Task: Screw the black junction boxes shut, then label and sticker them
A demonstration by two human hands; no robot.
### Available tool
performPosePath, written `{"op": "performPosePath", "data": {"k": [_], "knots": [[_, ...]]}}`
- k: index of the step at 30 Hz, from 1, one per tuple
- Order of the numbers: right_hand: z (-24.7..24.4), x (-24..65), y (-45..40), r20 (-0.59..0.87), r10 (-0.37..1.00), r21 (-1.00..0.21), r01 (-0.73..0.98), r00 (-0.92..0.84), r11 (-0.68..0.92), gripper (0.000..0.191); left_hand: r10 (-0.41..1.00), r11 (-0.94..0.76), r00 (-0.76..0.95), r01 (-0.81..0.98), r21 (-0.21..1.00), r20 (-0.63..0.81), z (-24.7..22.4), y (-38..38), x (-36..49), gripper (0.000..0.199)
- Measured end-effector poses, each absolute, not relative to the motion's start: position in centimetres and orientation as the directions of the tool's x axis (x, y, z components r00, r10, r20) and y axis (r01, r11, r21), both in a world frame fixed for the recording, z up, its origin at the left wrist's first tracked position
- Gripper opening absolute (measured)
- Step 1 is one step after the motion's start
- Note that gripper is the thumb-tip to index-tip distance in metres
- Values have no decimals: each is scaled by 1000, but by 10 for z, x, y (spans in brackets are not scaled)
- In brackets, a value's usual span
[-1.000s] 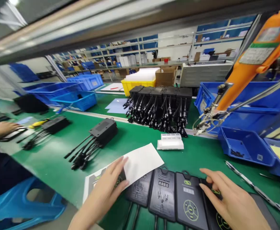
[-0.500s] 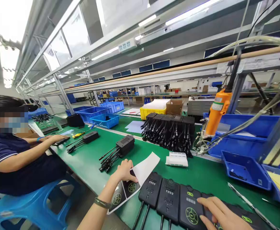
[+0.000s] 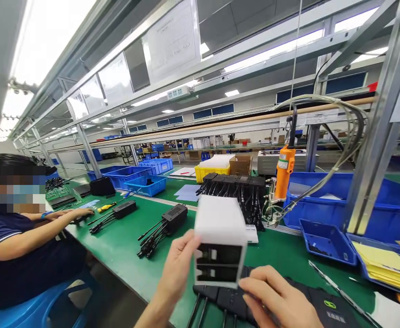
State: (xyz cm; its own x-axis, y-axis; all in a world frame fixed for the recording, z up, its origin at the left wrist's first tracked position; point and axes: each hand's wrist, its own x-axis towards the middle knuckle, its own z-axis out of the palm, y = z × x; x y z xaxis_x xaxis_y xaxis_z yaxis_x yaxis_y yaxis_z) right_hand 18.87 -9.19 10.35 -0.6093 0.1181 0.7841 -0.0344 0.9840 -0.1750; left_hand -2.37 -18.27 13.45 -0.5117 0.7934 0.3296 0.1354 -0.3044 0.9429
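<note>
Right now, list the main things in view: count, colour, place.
Sheet: 1, white with black panels, between hands
Near devices: several, black, partly hidden, by right hand
Cabled boxes: 2, black, left of sheet
Box cluster: several, black, behind sheet
Bench: 1, green, underneath
Crate: 1, yellow, behind cluster
Bins: several, blue, back and right
Paper stack: 1, yellow, right bin
Power tool: 1, orange, hanging right
Stool: 1, blue, lower left
Co-worker: 1, dark blue shirt, left
Left hand: 1, bare, sheet's left edge
Right hand: 1, bare, sheet's lower right corner
</note>
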Motion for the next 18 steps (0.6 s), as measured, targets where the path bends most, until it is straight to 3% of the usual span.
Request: {"op": "performPosePath", "data": {"k": [4,9,12,14,16,18], "knots": [[112,173,-95,822,82,-135,-52,-563,990,27,928,-206,-363,-322,924,80,128,-175,26,26],[107,172,-93,813,41,-65,-21,-580,998,24,965,-56,-250,-471,880,-73,115,-175,32,31],[112,168,-97,839,-45,26,-42,-543,999,24,952,-49,-299,-345,937,-60,111,-176,16,36],[118,166,-98,855,-76,23,-111,-512,994,27,921,-76,-389,-175,982,2,110,-176,-6,42],[126,167,-96,880,-16,-84,-190,-474,978,22,857,-74,-507,51,996,90,110,-175,-40,50],[131,171,-89,887,154,-265,-205,-436,942,15,773,8,-605,309,951,190,108,-174,-81,60]]}}
